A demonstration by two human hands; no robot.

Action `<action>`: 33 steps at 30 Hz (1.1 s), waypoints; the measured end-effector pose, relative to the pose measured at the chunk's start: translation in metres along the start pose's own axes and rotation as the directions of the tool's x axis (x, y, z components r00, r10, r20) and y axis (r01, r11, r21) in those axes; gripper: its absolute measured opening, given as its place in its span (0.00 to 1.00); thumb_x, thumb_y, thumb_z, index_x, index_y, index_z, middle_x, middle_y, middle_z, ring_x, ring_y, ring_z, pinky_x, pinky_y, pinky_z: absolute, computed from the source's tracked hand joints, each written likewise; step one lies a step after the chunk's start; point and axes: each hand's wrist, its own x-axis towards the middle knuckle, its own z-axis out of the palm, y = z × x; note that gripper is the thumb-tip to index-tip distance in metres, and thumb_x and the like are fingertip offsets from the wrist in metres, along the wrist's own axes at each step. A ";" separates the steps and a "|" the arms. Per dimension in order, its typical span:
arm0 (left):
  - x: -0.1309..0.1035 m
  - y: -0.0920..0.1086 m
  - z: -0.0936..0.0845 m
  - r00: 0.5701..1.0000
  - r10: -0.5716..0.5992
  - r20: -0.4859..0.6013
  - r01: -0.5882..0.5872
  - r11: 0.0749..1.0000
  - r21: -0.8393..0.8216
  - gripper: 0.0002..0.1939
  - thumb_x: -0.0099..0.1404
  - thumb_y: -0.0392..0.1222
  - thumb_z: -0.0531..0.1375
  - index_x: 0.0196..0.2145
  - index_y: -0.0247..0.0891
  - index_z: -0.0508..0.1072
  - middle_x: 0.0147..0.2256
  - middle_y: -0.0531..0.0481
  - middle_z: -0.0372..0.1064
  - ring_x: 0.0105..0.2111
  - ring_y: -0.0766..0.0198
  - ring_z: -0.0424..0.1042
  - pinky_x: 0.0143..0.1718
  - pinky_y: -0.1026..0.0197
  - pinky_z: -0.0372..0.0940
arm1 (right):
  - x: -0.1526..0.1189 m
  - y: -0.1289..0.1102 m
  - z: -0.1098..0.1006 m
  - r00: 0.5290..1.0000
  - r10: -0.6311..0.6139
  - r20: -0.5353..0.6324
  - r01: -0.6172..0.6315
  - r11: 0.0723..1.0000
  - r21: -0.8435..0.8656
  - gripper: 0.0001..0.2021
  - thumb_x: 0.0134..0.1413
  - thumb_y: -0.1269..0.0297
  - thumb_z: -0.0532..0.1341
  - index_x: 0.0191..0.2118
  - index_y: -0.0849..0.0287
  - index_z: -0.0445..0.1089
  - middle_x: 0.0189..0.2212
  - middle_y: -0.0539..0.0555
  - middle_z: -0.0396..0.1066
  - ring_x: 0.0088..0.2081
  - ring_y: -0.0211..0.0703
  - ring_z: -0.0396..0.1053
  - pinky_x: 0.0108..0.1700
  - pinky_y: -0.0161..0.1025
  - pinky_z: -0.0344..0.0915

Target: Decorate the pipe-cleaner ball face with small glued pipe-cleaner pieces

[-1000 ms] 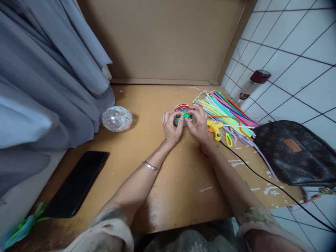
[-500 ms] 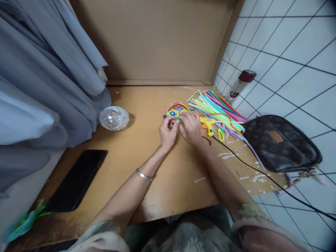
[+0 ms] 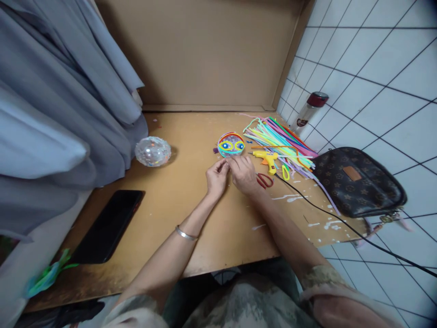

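My left hand (image 3: 217,177) and my right hand (image 3: 243,174) meet over the table, fingertips pinched together. Whatever lies between them is hidden or too small to name. Just beyond the fingers is a clear ball decorated as a face (image 3: 231,146), with yellow-ringed blue eyes and coloured pipe cleaner bands. To the right of my right hand lies a yellow hot glue gun (image 3: 266,160) with a black cord. Red-handled scissors (image 3: 265,181) lie beside my right wrist, partly covered by it.
A bundle of pipe cleaners (image 3: 278,141) lies behind the glue gun, by a brown patterned bag (image 3: 362,182). A clear bottle (image 3: 309,111) stands at the tiled wall. Another clear ball (image 3: 153,151) and a black phone (image 3: 109,226) are on the left, near a grey curtain (image 3: 61,91).
Both hands have drawn slightly toward me, uncovering the face on the ball and more of the scissors. The green bit seen at my fingertips no longer shows. The view has shifted slightly.
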 end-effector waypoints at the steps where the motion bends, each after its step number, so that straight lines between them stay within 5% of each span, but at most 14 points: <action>1: -0.001 0.000 0.000 1.000 -0.010 0.008 0.010 1.000 -0.012 0.11 0.55 0.43 0.73 0.37 0.37 0.84 0.37 0.47 0.83 0.39 0.59 0.79 0.45 0.58 0.73 | -0.002 -0.001 0.001 1.000 0.002 0.000 -0.002 1.000 -0.001 0.20 0.68 0.74 0.49 0.55 0.63 0.75 0.44 0.65 0.76 0.45 0.54 0.70 0.47 0.48 0.64; 8: -0.004 -0.001 0.000 0.996 -0.081 0.025 0.083 0.990 -0.113 0.17 0.48 0.46 0.76 0.34 0.36 0.82 0.33 0.49 0.81 0.32 0.65 0.78 0.40 0.62 0.72 | -0.010 0.001 -0.002 1.000 -0.017 -0.004 0.017 1.000 0.015 0.21 0.65 0.72 0.49 0.56 0.62 0.73 0.46 0.65 0.77 0.46 0.55 0.71 0.49 0.50 0.64; 10: -0.003 -0.001 0.000 0.991 -0.133 0.027 0.135 0.977 -0.165 0.22 0.45 0.48 0.78 0.36 0.36 0.81 0.31 0.51 0.80 0.28 0.68 0.76 0.36 0.63 0.71 | -0.011 0.013 -0.008 0.995 0.073 -0.068 -0.074 0.997 -0.012 0.20 0.65 0.70 0.51 0.57 0.63 0.72 0.48 0.66 0.76 0.50 0.56 0.71 0.52 0.51 0.64; 12: -0.002 0.000 -0.001 0.984 -0.173 0.034 0.177 0.963 -0.203 0.26 0.43 0.50 0.79 0.36 0.35 0.80 0.29 0.51 0.79 0.26 0.69 0.74 0.33 0.64 0.70 | -0.012 0.030 -0.017 0.932 0.326 -0.160 -0.342 0.937 -0.078 0.19 0.65 0.66 0.53 0.56 0.64 0.72 0.49 0.68 0.76 0.52 0.59 0.70 0.54 0.54 0.63; 14: -0.001 0.001 -0.002 0.981 -0.189 0.044 0.194 0.955 -0.224 0.28 0.42 0.51 0.79 0.37 0.35 0.79 0.30 0.51 0.79 0.26 0.70 0.74 0.32 0.65 0.69 | -0.013 0.048 -0.026 0.784 0.591 -0.191 -0.619 0.767 -0.167 0.20 0.65 0.60 0.54 0.54 0.68 0.72 0.48 0.72 0.75 0.51 0.65 0.70 0.53 0.59 0.64; 18: 0.001 0.003 -0.004 0.979 -0.191 0.067 0.202 0.952 -0.231 0.30 0.40 0.51 0.80 0.38 0.36 0.77 0.29 0.51 0.79 0.25 0.70 0.74 0.30 0.66 0.67 | -0.020 0.067 -0.033 0.603 0.797 -0.041 -0.754 0.552 -0.355 0.28 0.65 0.51 0.57 0.52 0.78 0.72 0.49 0.82 0.73 0.51 0.72 0.72 0.53 0.63 0.64; 23: 0.001 0.002 -0.005 0.975 -0.201 0.094 0.216 0.953 -0.211 0.30 0.39 0.50 0.80 0.35 0.37 0.73 0.30 0.51 0.80 0.26 0.70 0.75 0.31 0.66 0.67 | -0.020 0.071 -0.025 0.529 0.847 0.052 -0.777 0.508 -0.372 0.32 0.62 0.45 0.60 0.53 0.76 0.72 0.49 0.81 0.74 0.51 0.72 0.74 0.53 0.61 0.66; 29: 0.001 0.000 -0.006 0.952 -0.269 0.148 0.297 0.927 -0.229 0.28 0.39 0.47 0.81 0.34 0.36 0.74 0.31 0.49 0.80 0.26 0.70 0.75 0.32 0.65 0.68 | -0.011 0.073 -0.025 0.416 0.907 0.064 -0.841 0.411 -0.352 0.29 0.60 0.50 0.62 0.54 0.74 0.73 0.48 0.76 0.77 0.51 0.67 0.77 0.51 0.54 0.70; 33: 0.003 0.002 -0.007 0.938 -0.310 0.157 0.342 0.904 -0.255 0.26 0.42 0.45 0.80 0.34 0.36 0.74 0.32 0.50 0.80 0.27 0.71 0.75 0.32 0.67 0.69 | -0.013 0.072 -0.037 0.407 0.913 0.037 -0.857 0.396 -0.330 0.26 0.60 0.52 0.61 0.53 0.72 0.74 0.48 0.75 0.78 0.51 0.67 0.78 0.50 0.53 0.71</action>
